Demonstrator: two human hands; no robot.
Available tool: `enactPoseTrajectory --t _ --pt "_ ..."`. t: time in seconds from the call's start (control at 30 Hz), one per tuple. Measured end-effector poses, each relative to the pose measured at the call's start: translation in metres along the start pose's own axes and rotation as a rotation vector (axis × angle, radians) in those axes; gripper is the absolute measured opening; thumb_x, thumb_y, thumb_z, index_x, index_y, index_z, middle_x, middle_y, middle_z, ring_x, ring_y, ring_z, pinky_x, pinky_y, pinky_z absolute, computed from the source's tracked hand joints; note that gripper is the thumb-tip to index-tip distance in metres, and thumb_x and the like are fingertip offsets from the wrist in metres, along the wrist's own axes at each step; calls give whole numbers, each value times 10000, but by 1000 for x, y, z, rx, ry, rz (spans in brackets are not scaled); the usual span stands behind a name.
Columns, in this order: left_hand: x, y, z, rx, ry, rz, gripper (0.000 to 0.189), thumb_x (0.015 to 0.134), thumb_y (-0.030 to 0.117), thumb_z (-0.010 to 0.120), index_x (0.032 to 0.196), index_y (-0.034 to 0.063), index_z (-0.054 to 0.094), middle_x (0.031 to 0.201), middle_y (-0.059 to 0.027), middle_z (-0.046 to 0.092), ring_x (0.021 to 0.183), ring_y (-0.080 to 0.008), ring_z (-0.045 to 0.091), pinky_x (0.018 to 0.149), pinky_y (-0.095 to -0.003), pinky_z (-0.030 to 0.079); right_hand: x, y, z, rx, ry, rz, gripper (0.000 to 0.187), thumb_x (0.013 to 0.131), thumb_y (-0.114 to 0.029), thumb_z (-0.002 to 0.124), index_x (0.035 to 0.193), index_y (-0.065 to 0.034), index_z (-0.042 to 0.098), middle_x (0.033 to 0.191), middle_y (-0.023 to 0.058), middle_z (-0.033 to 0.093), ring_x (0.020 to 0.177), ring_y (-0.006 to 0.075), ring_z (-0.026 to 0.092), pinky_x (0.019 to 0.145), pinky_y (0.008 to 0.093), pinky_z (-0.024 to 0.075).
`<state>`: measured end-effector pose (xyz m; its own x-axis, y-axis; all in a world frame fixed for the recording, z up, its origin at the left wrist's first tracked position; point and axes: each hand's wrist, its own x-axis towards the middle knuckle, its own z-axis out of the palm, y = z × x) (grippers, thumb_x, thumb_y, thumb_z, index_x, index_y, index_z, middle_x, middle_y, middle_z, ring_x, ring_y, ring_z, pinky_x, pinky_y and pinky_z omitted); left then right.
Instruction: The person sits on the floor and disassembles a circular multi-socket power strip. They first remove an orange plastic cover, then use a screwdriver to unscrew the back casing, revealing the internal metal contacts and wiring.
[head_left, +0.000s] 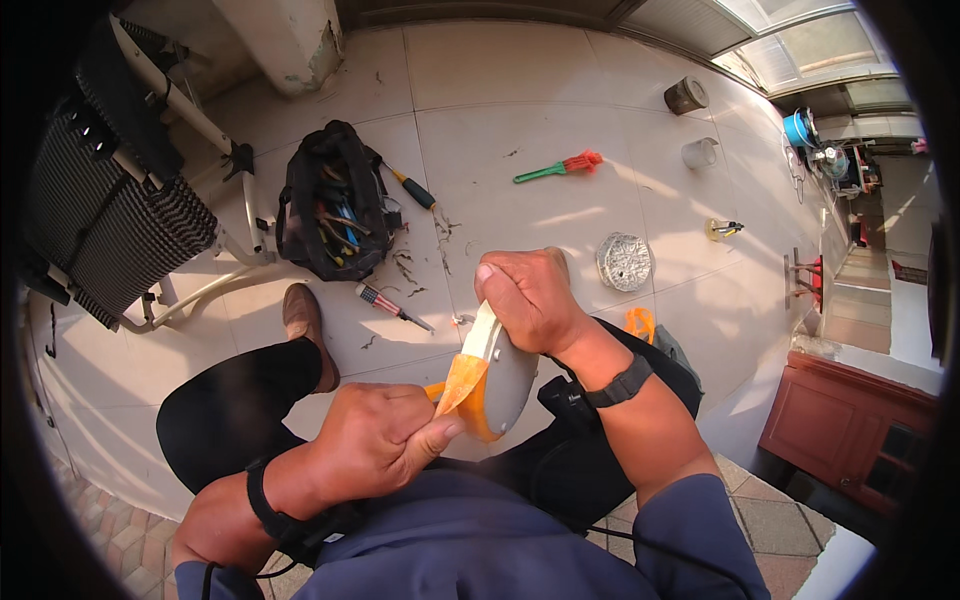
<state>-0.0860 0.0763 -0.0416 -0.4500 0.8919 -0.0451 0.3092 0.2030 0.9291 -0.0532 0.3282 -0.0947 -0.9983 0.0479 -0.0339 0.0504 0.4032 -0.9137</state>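
Note:
My left hand (382, 439) is closed on the lower end of an orange strip (463, 379), thumb on top. My right hand (525, 300) grips the upper, whitish part of the same strip, so it stretches slanted between both fists. Just under and right of the strip is a rounded grey object (512, 386) with an orange rim and small pale studs; its kind is unclear. The palm side of both hands and the ends of the strip inside them are hidden.
On the tiled floor lie a black tool bag (337, 202), a screwdriver (418, 193), another with a patterned handle (386, 304), a green-handled brush (559, 167) and a round patterned metal piece (625, 261). A folding chair (135, 217) stands at left, cups (699, 153) at upper right.

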Motion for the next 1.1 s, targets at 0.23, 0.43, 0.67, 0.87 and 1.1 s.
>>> enactPoseTrajectory --t 0.23,0.43,0.67,0.87,1.1 --pt "-3 -2 0 177 60 172 357 906 247 765 673 86 547 621 -86 510 522 -308 535 536 -423 461 4 19 -10 63 146 163 428 999 -277 419 717 15 553 666 91 536 670 167 508 662 336 434" --pt "5 -15 -6 270 52 -72 367 896 358 760 873 29 599 766 -137 590 701 -345 614 683 -431 505 14 18 -13 -159 219 131 342 994 -254 478 756 -30 577 716 181 603 671 413 555 629 427 466" --pt "27 -24 -9 259 306 -72 803 809 466 845 1367 -25 539 1155 -202 643 1077 -372 661 891 -431 537 21 -4 -3 -298 246 -13 346 994 -238 538 713 -35 528 660 181 547 606 421 523 562 460 435" --pt "37 -27 1 201 127 -189 491 900 343 779 1192 3 579 985 -199 636 865 -409 646 744 -459 526 24 -11 1 -260 232 -50 360 1003 -238 548 709 -32 531 657 176 540 593 400 522 556 450 435" --pt "40 -22 -12 230 99 -212 482 955 461 690 960 -14 604 775 -221 630 753 -457 623 654 -504 499 26 -19 14 -113 166 -418 324 1006 -224 539 739 -41 552 704 147 590 645 380 562 591 458 466"
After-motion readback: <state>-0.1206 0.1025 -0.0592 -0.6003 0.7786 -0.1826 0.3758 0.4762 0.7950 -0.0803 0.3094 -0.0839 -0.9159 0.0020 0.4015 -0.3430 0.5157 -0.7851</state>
